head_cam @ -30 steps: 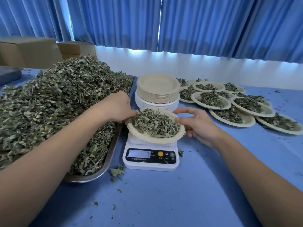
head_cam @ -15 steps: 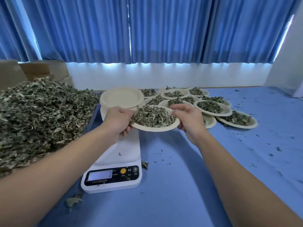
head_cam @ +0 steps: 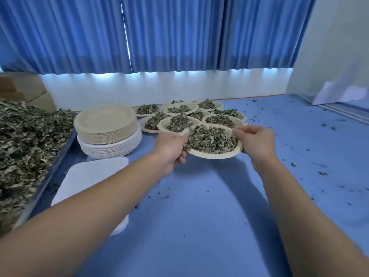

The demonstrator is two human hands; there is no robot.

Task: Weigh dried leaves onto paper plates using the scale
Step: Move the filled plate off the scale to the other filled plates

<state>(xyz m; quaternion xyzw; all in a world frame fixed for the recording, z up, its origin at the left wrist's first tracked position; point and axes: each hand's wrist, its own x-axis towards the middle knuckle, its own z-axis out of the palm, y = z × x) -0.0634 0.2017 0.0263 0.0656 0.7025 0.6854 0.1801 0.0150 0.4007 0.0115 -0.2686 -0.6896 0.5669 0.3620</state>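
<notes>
Two hands carry one paper plate [head_cam: 213, 155] heaped with dried leaves [head_cam: 211, 138]: the left hand [head_cam: 171, 150] grips its left rim with fingers curled beneath, and the right hand [head_cam: 255, 142] pinches the right rim between thumb and fingers. The plate is held just above the blue counter [head_cam: 199, 216], right in front of a cluster of filled plates [head_cam: 179, 121]. To the left, the white scale [head_cam: 89, 182] sits on the counter, partly hidden by the left forearm, with a stack of empty plates [head_cam: 105, 124] behind it and a tray [head_cam: 46, 180] piled high with loose leaves [head_cam: 26, 140] beside it.
</notes>
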